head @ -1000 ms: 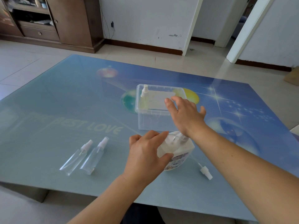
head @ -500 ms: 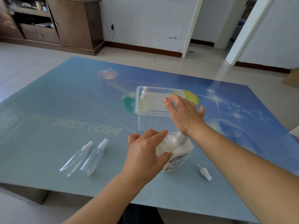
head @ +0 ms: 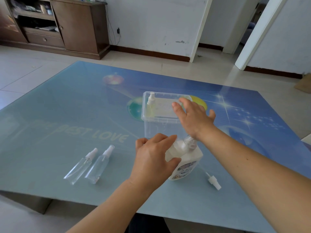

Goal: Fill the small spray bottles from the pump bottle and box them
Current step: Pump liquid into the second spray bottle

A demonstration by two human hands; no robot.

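Observation:
A white pump bottle [head: 186, 158] stands near the table's front edge, its neck [head: 189, 140] showing with no pump head on it. My left hand [head: 153, 160] grips its shoulder, thumb on the front and fingers over the top. Just behind is a clear plastic box [head: 161, 94] with one small spray bottle [head: 150, 105] of yellowish liquid upright in its left corner. My right hand [head: 193, 118] hovers palm down over the box's right side, fingers straight; what lies under the palm is hidden. Two empty spray bottles [head: 79, 167] [head: 99, 165] lie to the left.
A loose white spray head with its tube [head: 213, 181] lies on the blue glass table [head: 67, 115] right of the pump bottle. A brown cabinet [head: 75, 26] stands against the far wall. Tiled floor surrounds the table.

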